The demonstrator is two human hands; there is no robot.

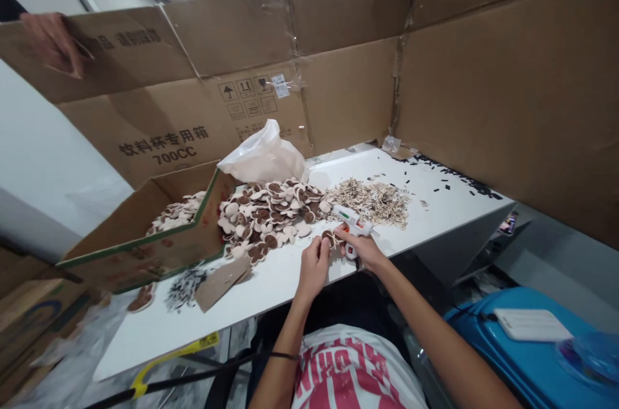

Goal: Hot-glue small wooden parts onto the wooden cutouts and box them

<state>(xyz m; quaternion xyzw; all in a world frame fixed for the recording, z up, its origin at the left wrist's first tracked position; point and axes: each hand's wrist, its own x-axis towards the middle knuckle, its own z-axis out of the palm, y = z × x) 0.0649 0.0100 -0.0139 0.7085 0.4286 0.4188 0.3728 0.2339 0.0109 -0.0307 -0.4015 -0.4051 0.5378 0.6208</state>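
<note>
My left hand [313, 262] pinches a small brown and beige felt piece [328, 238] just above the white table [435, 209]. My right hand [363, 248] grips a white hot glue gun [352, 220] with its nozzle pointing left at that piece. Right behind my hands lies a heap of similar brown and beige felt pieces [268, 212]. To its right is a spread of small pale wood-like bits [374, 199].
An open cardboard box [145, 248] with more pieces sits at the left. A white plastic bag [264, 154] lies behind the heap. Tall cardboard walls [483, 86] surround the table; another person's hand [51, 41] holds the left wall. Small black bits [454, 177] line the right edge. A blue case [522, 357] stands at lower right.
</note>
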